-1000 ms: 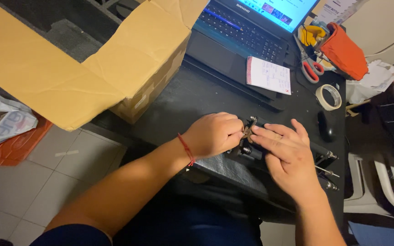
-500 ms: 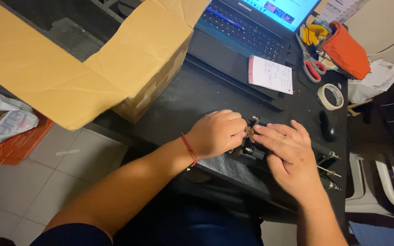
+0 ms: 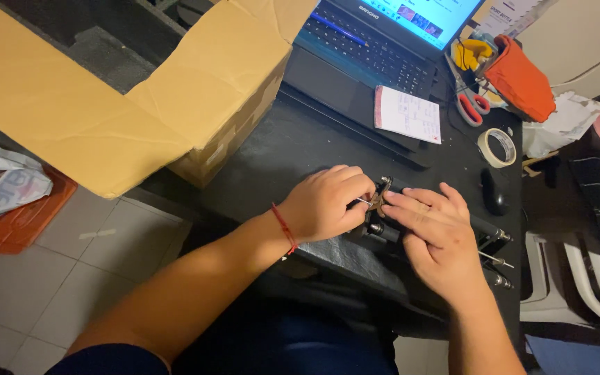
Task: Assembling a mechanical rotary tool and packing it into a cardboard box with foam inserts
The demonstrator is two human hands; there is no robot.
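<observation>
Left hand (image 3: 324, 205): I am curling my fingers narrow, pinching a thin metal pin whose tip is pointing right toward the small brown part (image 3: 378, 203).
Right hand (image 3: 435, 232): I am laying it flat, fingers together and stretched left, pressing down on the black device (image 3: 383, 229); my fingertips are touching the small brown part.
Black device: it is sitting near the front edge of the black desk (image 3: 293, 146), mostly under my hands, with metal rods (image 3: 496, 260) sticking out past my right hand.
Wrist: I am wearing a red string bracelet (image 3: 284, 228) on my left.
Behind my hands: a laptop (image 3: 369, 42) is standing open, with a white notepad (image 3: 407, 114) lying on its front edge.
Right of the notepad: red-handled scissors (image 3: 468, 97), a tape roll (image 3: 497, 147) and a black mouse (image 3: 493, 191).
Left: an open cardboard box (image 3: 140, 104) is resting on the desk corner.
</observation>
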